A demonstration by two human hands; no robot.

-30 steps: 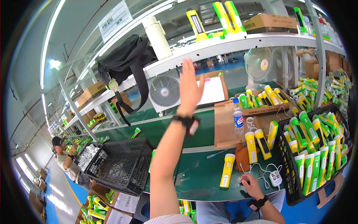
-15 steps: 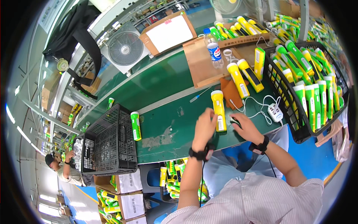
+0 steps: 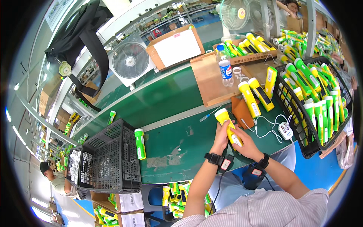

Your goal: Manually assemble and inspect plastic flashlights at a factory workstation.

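A yellow flashlight with a white head rim is tilted, its head pointing away and to the left. My left hand is closed around its left side, and my right hand grips the lower body from the right. Parts of the body are hidden by the fingers. Beyond my hands lies an orange-brown cloth-like piece, with a small blue-tipped tool to its left. Two more yellow flashlights, one nearer and one with a dark panel, lie to the right of the cloth.
A white multi-port charger trails cables at right, before a black crate full of flashlights. A bottle stands at the back. On the left are a green flashlight and another black crate. A co-worker stands far left.
The flashlight stood nearly straight on the table between my hands; now it is tilted and held in both. My right hand has moved left onto it. The view has shifted slightly.
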